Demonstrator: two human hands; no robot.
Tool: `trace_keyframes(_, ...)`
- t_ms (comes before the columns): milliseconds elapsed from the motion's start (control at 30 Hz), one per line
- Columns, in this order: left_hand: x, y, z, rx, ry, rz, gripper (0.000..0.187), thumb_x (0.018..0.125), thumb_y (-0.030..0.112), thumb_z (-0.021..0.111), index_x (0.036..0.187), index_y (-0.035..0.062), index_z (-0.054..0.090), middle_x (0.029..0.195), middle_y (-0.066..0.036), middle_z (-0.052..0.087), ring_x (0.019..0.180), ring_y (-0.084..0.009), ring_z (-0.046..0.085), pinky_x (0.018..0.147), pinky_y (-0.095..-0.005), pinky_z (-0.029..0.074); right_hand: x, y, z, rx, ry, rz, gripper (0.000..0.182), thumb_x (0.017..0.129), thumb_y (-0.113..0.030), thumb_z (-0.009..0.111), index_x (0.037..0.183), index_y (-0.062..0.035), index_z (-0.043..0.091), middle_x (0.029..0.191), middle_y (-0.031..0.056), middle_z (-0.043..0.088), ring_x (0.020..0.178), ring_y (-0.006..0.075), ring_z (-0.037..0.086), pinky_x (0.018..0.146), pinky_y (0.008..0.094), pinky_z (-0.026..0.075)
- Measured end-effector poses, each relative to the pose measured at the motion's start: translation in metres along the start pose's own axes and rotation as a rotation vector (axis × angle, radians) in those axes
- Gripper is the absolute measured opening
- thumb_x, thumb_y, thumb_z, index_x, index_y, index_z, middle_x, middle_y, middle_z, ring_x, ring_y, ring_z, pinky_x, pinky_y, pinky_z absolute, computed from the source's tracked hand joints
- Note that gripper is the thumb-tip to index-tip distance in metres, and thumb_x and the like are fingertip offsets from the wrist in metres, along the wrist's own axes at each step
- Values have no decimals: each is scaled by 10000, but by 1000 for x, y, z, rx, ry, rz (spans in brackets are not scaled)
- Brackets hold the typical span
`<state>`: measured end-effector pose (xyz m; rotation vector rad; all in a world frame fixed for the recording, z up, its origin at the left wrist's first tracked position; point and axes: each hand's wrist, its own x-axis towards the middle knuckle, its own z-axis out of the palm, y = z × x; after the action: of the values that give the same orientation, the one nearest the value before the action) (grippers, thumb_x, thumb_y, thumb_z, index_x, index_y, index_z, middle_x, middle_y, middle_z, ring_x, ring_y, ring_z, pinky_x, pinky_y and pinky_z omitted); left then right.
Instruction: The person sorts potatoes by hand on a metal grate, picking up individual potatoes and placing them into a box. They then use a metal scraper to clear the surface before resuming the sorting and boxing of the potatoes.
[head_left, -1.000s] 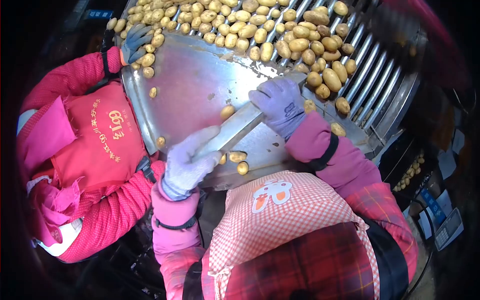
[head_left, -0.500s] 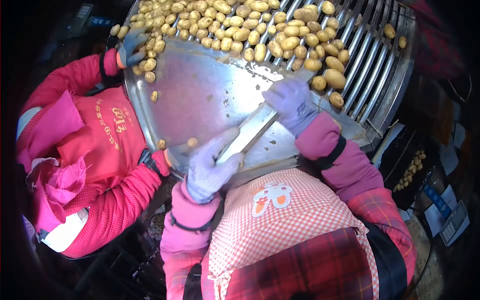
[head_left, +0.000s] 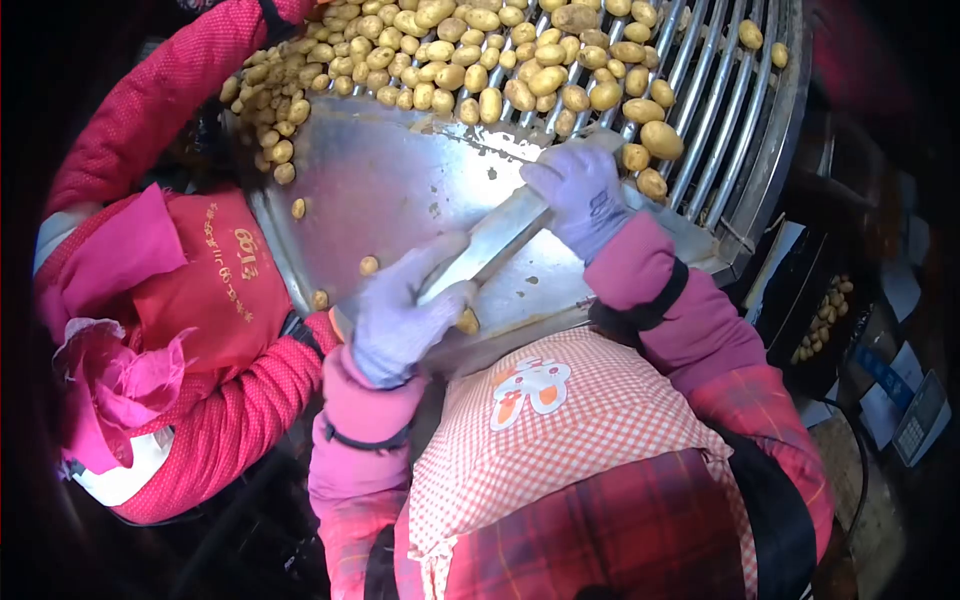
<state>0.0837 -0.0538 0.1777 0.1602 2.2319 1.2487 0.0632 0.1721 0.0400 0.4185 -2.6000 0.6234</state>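
A long metal bar (head_left: 492, 240) lies slantwise over the metal tray (head_left: 380, 190). Gloved in pale purple, my left hand (head_left: 405, 315) grips its lower left end, with a potato (head_left: 467, 321) beside the fingers. My right hand (head_left: 582, 195), in a matching glove, is closed on the upper right end, close to the rollers. Many potatoes (head_left: 440, 75) are piled on the rollers and along the tray's far left side. Single potatoes (head_left: 369, 266) lie on the tray left of my left hand.
Metal rollers (head_left: 735, 125) extend at the upper right. A co-worker in a red apron (head_left: 205, 275) is at the left, one arm stretched toward the far potatoes. More potatoes (head_left: 823, 320) and a calculator-like device (head_left: 915, 425) are at the lower right.
My left hand has shifted slightly left with its end of the bar. A potato now shows beside it. The co-worker's far arm has reached farther up. The whole view has shifted a little.
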Motion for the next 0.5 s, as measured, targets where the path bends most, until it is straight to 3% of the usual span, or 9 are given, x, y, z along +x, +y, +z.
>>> trace_keyframes(33,4,5,7,28,38,75,469,815,58,687,1256,-53,572,1000,-27,645,760,-67,558,694,-205,462,-2,9,-2,6,-26,4,314,657,-166,653,970,-199,643,945,23,582,955,262,561,865,433,427)
trace_keyframes(67,2,8,14,-71,-41,-193,482,813,62,684,1264,-59,563,1024,-56,654,842,-99,585,756,-233,477,-8,9,-5,-9,-22,5,314,657,-166,653,970,-199,643,945,23,582,955,262,561,865,433,427)
trace_keyframes(200,-33,14,-7,-83,-77,-67,502,833,108,694,1287,-46,547,1017,-87,671,863,-113,615,772,-243,490,-28,-19,-21,62,12,-12,363,642,-182,679,1004,-194,650,941,35,576,1014,267,547,931,444,388)
trace_keyframes(267,-43,19,-12,-1,-118,-41,506,852,121,699,1306,-32,537,1002,-103,685,849,-112,641,765,-240,500,-26,-37,-40,149,-142,62,456,580,-167,731,1028,-153,651,1009,68,587,1057,287,544,920,470,414)
trace_keyframes(367,-33,21,0,-102,-158,-9,514,845,121,701,1310,-22,537,982,-104,688,858,-114,644,757,-239,502,-40,-17,-41,51,-58,47,413,601,-167,708,1008,-171,639,984,44,580,1025,271,544,914,465,409)
trace_keyframes(467,-16,18,18,163,-171,13,524,835,118,703,1314,-14,535,962,-103,690,849,-110,643,743,-236,499,-33,2,-45,-6,11,35,295,658,-135,653,946,-193,631,940,12,580,949,247,563,892,432,422)
trace_keyframes(500,-14,16,17,16,-160,-69,516,833,123,696,1299,-37,541,1027,-94,669,908,-126,624,789,-242,482,-33,-1,-45,-8,19,49,295,658,-137,657,946,-193,631,941,13,581,953,245,564,894,434,422)
